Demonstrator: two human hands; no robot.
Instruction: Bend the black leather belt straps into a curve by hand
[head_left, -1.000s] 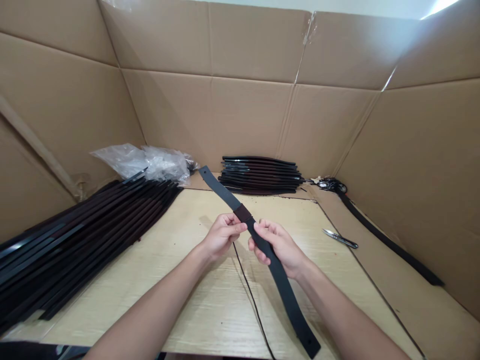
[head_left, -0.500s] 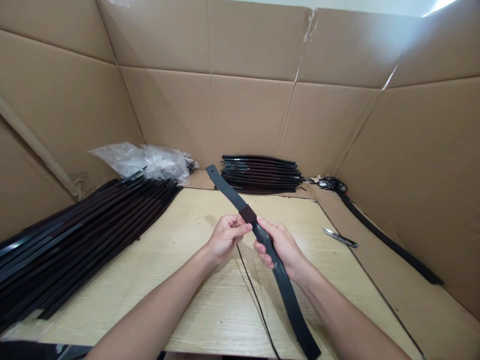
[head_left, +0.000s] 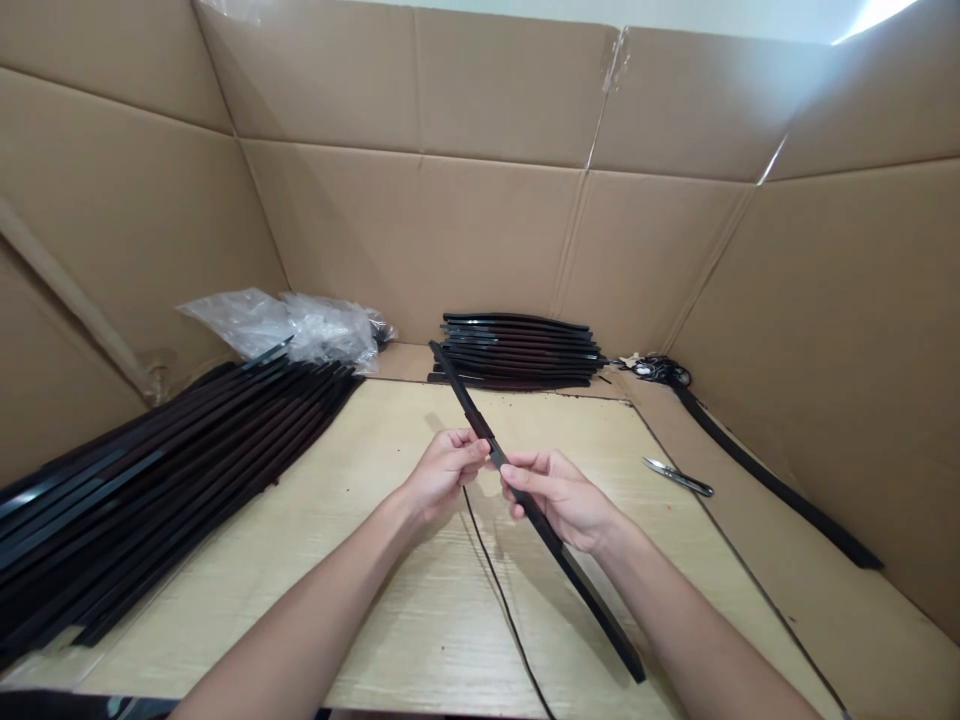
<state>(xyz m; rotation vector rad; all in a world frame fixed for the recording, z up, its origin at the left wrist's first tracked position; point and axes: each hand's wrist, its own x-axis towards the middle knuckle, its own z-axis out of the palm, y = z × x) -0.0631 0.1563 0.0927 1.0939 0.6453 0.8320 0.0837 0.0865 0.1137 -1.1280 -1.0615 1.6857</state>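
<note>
Both hands pinch a dark strap [head_left: 480, 425] edge-on above the table [head_left: 360, 560]: left hand [head_left: 442, 472] beside right hand [head_left: 559, 495]. Bare wood surrounds them; scissors [head_left: 679, 477], probably, lie well apart.

lighting is even, warm and fairly bright. a blown-out glare patch sits at the upper right corner above the cardboard wall [head_left: 480, 230]. soft shadows fall on the table [head_left: 360, 560] beneath both forearms. wide-angle distortion bows the edges. focus is sharp centrally, softer toward the lower left corner.
</note>
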